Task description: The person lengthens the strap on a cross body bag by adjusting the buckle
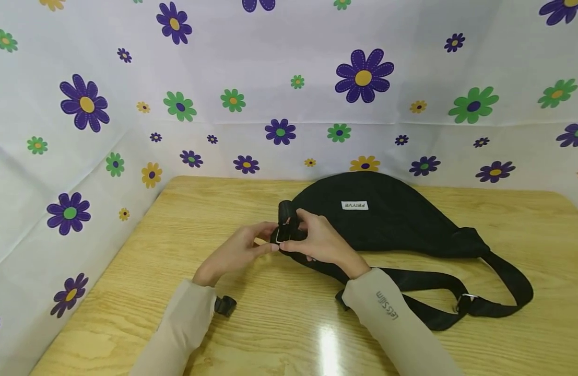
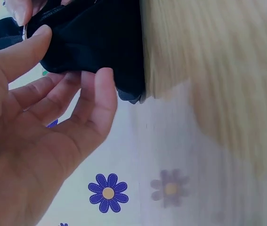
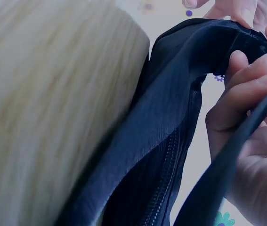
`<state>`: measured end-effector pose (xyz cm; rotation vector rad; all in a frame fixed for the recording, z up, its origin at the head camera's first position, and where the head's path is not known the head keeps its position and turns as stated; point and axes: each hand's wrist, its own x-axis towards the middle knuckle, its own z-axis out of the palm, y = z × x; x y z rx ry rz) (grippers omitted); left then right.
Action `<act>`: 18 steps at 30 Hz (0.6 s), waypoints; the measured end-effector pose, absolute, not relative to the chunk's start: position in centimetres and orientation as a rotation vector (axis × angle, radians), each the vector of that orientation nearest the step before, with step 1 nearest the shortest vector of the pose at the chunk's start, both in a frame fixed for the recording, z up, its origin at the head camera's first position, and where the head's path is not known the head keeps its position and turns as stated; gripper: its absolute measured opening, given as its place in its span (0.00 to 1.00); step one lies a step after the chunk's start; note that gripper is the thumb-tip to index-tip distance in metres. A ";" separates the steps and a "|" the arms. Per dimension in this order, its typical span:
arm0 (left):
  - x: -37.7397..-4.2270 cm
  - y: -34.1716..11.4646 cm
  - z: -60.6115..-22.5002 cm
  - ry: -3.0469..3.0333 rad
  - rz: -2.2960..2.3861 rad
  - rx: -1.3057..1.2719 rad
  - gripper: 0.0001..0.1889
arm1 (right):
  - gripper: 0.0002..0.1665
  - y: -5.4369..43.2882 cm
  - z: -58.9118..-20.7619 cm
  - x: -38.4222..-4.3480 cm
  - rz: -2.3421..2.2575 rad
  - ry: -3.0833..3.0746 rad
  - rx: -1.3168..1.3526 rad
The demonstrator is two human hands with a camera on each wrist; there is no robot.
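Observation:
A black sling bag (image 1: 387, 224) with a white label (image 1: 354, 206) lies on the table, its curved side toward the back. At its left end, both hands hold the black strap around a metal slider (image 1: 278, 238). My left hand (image 1: 237, 253) pinches the strap's edge beside the slider, thumb on one face and fingers beneath in the left wrist view. From the other side my right hand (image 1: 326, 241) grips the strap, its fingers curled at the webbing (image 3: 246, 42). A zipper (image 3: 164, 179) shows along the bag in the right wrist view.
The strap (image 1: 425, 279) loops across the table toward the right, with a second metal slider (image 1: 467, 300) on it. Beneath everything is a wood-grain table (image 1: 129, 292). A white flower-print cloth (image 1: 279, 68) stands behind and at the left.

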<state>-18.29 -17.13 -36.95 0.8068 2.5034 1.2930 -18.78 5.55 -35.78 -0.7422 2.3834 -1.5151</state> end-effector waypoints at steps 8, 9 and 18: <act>-18.4 -18.3 -37.3 2.491 1.316 0.719 0.23 | 0.25 7.9 -35.4 -19.0 -1.404 2.474 -0.709; -18.4 -18.4 -37.3 2.494 1.313 0.713 0.23 | 0.26 8.3 -35.3 -19.0 -1.382 2.480 -0.707; -18.3 -18.8 -36.9 2.521 1.264 0.710 0.22 | 0.27 11.9 -35.4 -19.1 -1.294 2.506 -0.700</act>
